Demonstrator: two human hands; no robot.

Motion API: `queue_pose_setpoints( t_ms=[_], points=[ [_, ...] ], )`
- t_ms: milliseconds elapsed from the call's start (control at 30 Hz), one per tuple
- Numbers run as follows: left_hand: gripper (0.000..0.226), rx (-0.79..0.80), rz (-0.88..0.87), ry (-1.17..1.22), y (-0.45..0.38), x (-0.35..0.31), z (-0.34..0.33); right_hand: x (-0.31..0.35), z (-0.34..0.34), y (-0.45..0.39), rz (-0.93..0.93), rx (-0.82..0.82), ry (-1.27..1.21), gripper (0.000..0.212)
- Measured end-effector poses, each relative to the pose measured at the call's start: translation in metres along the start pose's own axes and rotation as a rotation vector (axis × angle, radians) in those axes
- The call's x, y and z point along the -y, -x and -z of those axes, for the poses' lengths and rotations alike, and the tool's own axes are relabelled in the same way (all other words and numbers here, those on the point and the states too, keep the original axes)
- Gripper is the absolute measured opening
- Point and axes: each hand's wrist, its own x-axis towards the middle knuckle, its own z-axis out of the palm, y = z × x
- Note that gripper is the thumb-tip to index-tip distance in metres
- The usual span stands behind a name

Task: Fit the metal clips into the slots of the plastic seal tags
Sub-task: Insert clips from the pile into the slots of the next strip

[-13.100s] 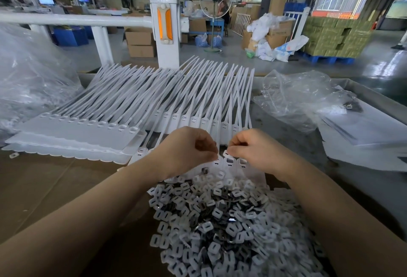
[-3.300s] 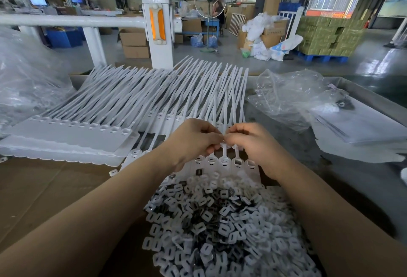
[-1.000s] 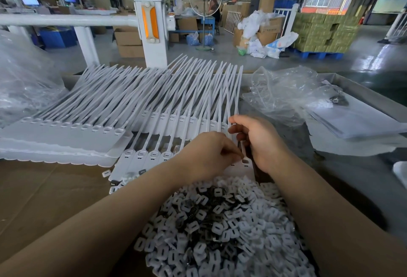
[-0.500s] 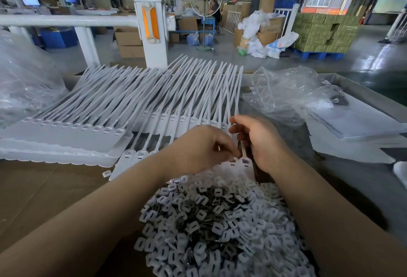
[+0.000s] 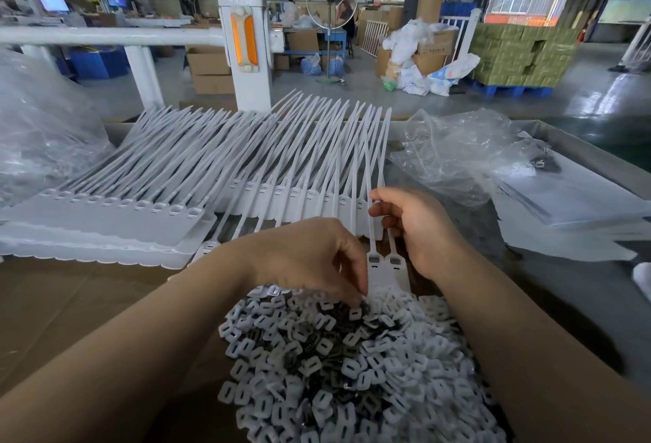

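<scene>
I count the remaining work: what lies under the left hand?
Under the left hand: the clip pile, which its fingertips touch, and seal tags beside it. Whether it pinches a clip is hidden.

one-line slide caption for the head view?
Left hand reaches into the heap of small white-and-metal clips while right hand grips white plastic seal tag strips.

Bare cardboard (image 5: 70, 301) lies open left; clip pile (image 5: 352, 365) crowds the centre.
</scene>
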Motion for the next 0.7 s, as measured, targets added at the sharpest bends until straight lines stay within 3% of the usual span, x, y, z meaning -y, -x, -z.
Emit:
queue_pose_setpoints(
  t_ms=[133, 233, 333, 700],
  points=[
    [0.005, -0.033, 0.049, 0.042, 0.0, 0.0, 0.002, 0.0, 0.0, 0.001, 0.005, 0.006, 0.004, 0.012],
    [0.004, -0.164, 0.107, 0.141, -0.003, 0.004, 0.004, 0.0, 0.001, 0.001, 0.022, 0.006, -0.003, 0.014],
    [0.003, -0.302, 0.166, 0.075, -0.007, 0.01, 0.001, 0.0, 0.001, 0.001, 0.026, 0.013, 0.0, 0.014],
    [0.008, -0.385, 0.177, 0.026, -0.006, 0.013, 0.006, 0.001, 0.0, 0.0, 0.002, 0.005, 0.001, 0.012]
  ],
)
